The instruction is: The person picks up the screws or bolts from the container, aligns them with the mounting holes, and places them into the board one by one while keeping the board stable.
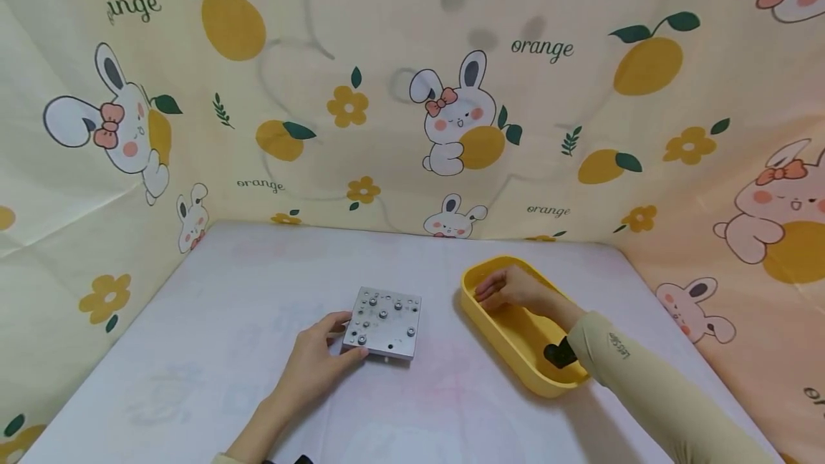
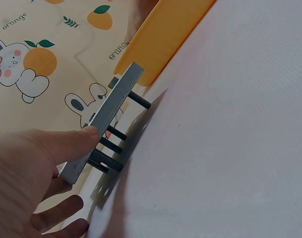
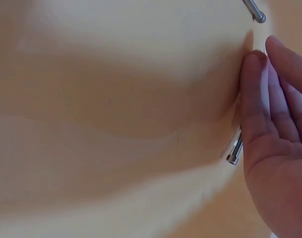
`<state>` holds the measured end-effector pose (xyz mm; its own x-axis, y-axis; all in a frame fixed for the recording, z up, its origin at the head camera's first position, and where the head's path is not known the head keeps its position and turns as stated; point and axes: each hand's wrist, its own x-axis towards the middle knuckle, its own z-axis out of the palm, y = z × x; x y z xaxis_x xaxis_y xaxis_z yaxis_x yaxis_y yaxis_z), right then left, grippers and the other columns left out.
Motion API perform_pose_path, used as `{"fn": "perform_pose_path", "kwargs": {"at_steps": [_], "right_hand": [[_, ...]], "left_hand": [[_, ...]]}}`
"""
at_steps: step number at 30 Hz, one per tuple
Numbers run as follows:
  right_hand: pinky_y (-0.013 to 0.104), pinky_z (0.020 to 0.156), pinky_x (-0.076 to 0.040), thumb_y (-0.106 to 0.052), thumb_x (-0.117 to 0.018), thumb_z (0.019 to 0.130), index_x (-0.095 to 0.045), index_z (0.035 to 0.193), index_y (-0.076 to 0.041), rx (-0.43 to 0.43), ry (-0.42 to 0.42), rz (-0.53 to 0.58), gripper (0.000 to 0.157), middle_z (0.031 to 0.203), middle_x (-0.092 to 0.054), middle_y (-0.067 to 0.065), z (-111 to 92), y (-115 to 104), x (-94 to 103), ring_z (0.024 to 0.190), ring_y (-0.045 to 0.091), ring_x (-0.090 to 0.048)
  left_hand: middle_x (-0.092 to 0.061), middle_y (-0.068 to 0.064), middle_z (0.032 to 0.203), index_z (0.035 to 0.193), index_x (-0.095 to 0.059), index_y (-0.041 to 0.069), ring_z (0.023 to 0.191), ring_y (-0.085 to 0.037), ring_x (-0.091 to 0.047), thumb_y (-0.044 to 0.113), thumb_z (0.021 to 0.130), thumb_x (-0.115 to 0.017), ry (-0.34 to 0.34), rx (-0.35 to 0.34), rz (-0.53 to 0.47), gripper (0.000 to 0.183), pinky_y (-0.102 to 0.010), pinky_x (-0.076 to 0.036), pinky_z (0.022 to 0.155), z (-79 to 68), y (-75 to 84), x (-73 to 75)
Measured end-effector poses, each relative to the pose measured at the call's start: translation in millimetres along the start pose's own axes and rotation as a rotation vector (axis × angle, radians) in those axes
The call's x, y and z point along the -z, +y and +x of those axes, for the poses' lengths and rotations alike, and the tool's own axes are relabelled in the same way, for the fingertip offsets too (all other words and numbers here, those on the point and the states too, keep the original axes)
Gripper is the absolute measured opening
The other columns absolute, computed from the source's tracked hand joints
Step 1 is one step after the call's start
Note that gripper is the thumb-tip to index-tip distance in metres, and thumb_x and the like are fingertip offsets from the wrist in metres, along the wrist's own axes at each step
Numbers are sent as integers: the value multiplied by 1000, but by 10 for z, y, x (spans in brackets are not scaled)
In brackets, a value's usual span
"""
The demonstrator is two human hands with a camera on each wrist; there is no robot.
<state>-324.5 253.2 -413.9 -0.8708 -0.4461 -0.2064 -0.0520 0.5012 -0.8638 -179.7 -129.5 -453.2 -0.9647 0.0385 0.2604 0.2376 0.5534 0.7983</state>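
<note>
My left hand [image 1: 316, 356] holds a square metal plate [image 1: 399, 324] by its near left edge, with the thumb [image 2: 76, 144] along that edge. Several bolts stand in the plate's top face. In the left wrist view, threaded bolt shanks [image 2: 139, 99] stick out of its underside towards the table. My right hand [image 1: 512, 288] is down inside the far end of a yellow tray [image 1: 503, 349]. Its fingers are nearly straight and reach to the tray floor in the right wrist view. One socket-head bolt [image 3: 234, 152] lies beside these fingers, and another bolt [image 3: 256, 12] lies beyond the fingertips.
A white cloth [image 1: 258, 292] covers the table. Printed curtains [image 1: 387, 92] with rabbits and oranges hang behind and at both sides. The yellow tray stands to the right of the plate, with a strip of table between them.
</note>
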Motion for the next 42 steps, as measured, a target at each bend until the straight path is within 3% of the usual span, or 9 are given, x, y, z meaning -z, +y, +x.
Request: {"fn": "perform_pose_path", "kwargs": {"at_steps": [11, 21, 31, 42], "right_hand": [[29, 74, -56, 7, -74, 79, -71, 101, 8, 40, -58, -1, 22, 92, -72, 14, 89, 56, -90, 83, 21, -68], [30, 73, -55, 10, -73, 77, -71, 94, 3, 53, -75, -98, 18, 87, -70, 10, 79, 56, -90, 80, 22, -64], [24, 61, -52, 10, -74, 75, -70, 85, 3, 78, -49, -185, 13, 76, -67, 6, 61, -28, -112, 68, 16, -59], [28, 68, -54, 10, -70, 74, -71, 89, 1, 17, -90, -188, 17, 81, -69, 10, 50, -103, -91, 72, 17, -62]], "left_hand": [[-67, -4, 117, 129, -60, 8, 109, -25, -61, 25, 75, -87, -1, -2, 4, 63, -47, -46, 96, -3, -4, -12], [-68, -4, 115, 128, -61, 8, 109, -26, -62, 25, 75, -87, -4, -19, -13, 61, -48, -45, 97, -13, -3, -8], [-68, -3, 113, 128, -61, 8, 107, -23, -62, 24, 75, -87, -2, -19, -13, 61, -46, -46, 96, -14, -5, -4], [-68, -3, 114, 128, -61, 8, 108, -24, -62, 26, 76, -87, -1, -23, -9, 60, -49, -44, 98, -16, -4, -4]]}}
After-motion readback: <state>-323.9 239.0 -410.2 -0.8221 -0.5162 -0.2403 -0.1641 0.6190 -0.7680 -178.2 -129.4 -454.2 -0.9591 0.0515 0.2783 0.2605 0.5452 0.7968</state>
